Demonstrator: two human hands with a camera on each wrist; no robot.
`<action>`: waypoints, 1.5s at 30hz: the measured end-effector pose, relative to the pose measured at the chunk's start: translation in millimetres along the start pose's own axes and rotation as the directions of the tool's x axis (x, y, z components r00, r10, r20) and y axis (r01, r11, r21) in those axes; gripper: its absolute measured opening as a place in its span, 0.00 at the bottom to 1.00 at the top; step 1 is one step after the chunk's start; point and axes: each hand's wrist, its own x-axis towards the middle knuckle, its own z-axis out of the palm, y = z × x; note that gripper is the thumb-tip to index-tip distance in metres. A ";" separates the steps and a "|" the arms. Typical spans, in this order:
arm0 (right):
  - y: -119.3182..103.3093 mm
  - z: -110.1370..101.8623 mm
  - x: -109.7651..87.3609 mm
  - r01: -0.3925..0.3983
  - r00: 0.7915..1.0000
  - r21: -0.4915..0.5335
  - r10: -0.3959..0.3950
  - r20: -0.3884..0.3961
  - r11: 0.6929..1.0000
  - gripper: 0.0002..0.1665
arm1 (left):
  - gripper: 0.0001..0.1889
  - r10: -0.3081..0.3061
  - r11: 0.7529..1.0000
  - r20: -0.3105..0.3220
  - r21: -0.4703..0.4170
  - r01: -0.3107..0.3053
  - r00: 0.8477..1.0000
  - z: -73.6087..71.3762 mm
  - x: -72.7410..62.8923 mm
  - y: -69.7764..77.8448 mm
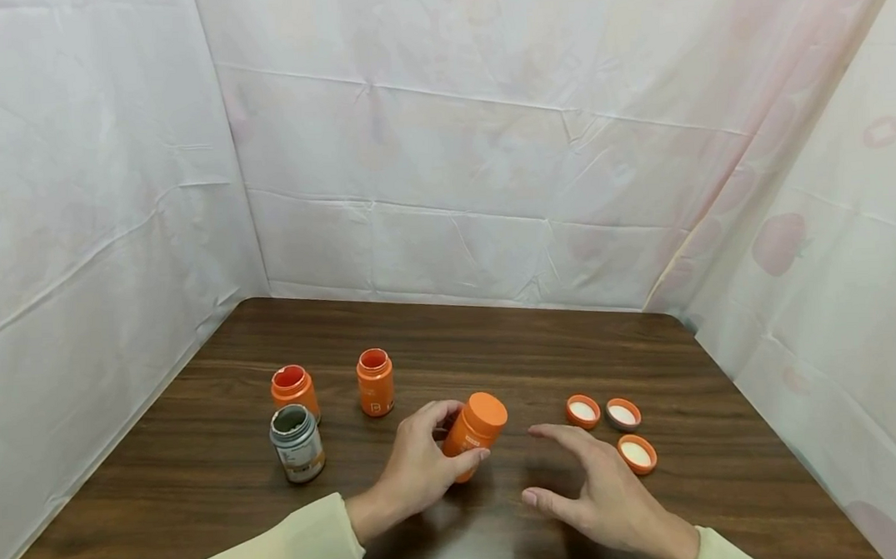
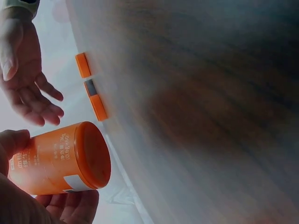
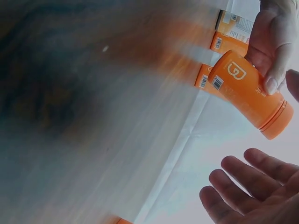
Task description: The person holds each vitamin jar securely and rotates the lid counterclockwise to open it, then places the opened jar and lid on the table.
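An orange bottle (image 1: pixel 470 441) with its orange cap on is gripped by my left hand (image 1: pixel 418 456), thumb on the near side and fingers behind. It leans to the right, held off the table, and its base faces the camera in the left wrist view. My right hand (image 1: pixel 603 494) hovers to the right of the bottle, apart from it, thumb and fingers spread with nothing between them. In the right wrist view the bottle (image 3: pixel 247 91) shows a white logo and a barcode, and the right hand's fingers (image 3: pixel 243 186) are extended below it.
Left of the hands stand two uncapped orange bottles (image 1: pixel 376 387) and an uncapped grey bottle (image 1: pixel 298 449). Three loose caps (image 1: pixel 637 454) lie upturned, pale inside, beyond and right of the right hand. White curtains surround the dark wooden table (image 1: pixel 495 336).
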 end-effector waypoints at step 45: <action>-20.2 19.8 14.1 0.073 0.997 0.224 -0.067 -0.034 0.972 0.34 | 0.25 0.120 0.992 0.174 0.010 -0.124 0.977 -6.5 -26.8 0.7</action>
